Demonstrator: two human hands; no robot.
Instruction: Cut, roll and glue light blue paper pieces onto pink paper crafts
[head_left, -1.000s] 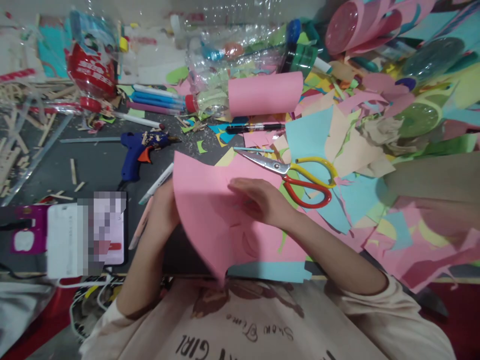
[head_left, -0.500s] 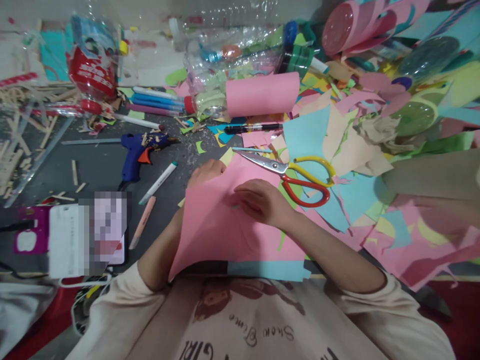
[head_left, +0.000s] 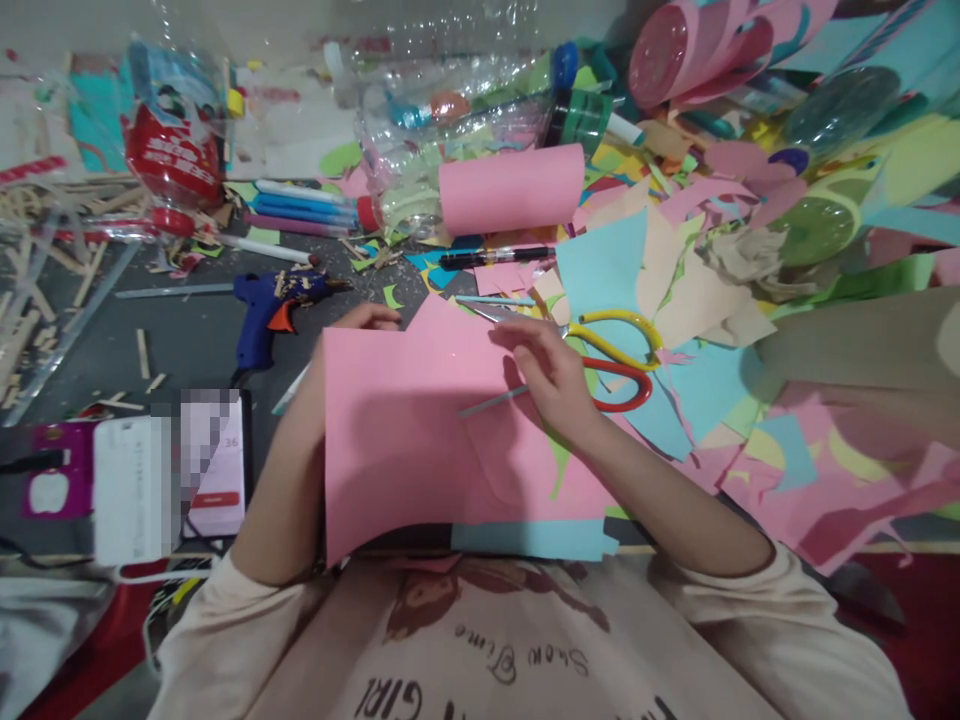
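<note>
A large sheet of pink paper [head_left: 390,420] is raised in front of me, its left side lifted off the table. My left hand [head_left: 371,318] is at its upper left edge, mostly hidden behind the sheet; its curled fingers appear closed on the paper. My right hand [head_left: 553,378] is over the sheet's right side, fingers stretched to the left and apart, with nothing visible in them. Under and beside that hand lie scissors [head_left: 619,385] with one yellow and one red handle, their blades partly covered. Blue paper [head_left: 525,538] sticks out beneath the pink at the table's front edge.
A blue glue gun [head_left: 259,315], a phone [head_left: 217,470] and a white box-like item [head_left: 131,485] lie on the left. Behind are a pink paper-wrapped roll [head_left: 514,190], a black pen [head_left: 495,258], clear plastic bottles [head_left: 480,85] and a red-labelled bottle [head_left: 176,150]. Paper scraps [head_left: 697,285] cover the right.
My left hand has moved left with the pink paper, whose left side now spreads wider and covers the markers. My right hand has shifted slightly right and up, its fingers now over the scissor blades.
</note>
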